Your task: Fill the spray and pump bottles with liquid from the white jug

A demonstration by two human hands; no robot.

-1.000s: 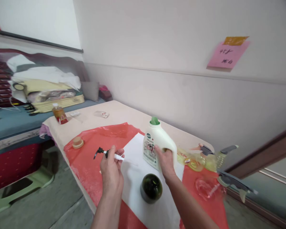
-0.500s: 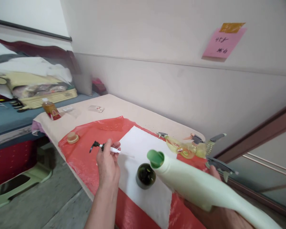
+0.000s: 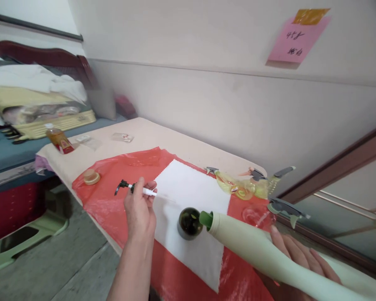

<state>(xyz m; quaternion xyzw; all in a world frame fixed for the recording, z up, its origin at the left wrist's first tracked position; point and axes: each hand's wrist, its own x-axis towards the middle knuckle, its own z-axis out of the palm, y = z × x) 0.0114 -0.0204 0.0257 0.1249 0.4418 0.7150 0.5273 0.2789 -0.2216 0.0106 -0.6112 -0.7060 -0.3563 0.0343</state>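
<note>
While the left hand (image 3: 141, 215) pinches a black-and-white pump (image 3: 148, 192) in its grip, the nozzle turned away to the left above the red sheet (image 3: 109, 196), the right hand (image 3: 301, 253) grasps a pale green jug (image 3: 250, 239) tipped nearly flat. Its green spout (image 3: 206, 219) sits at the right edge of the dark round container (image 3: 189, 225), which stands on the white cloth (image 3: 188, 182); whether they touch, I can't quite tell from here.
</note>
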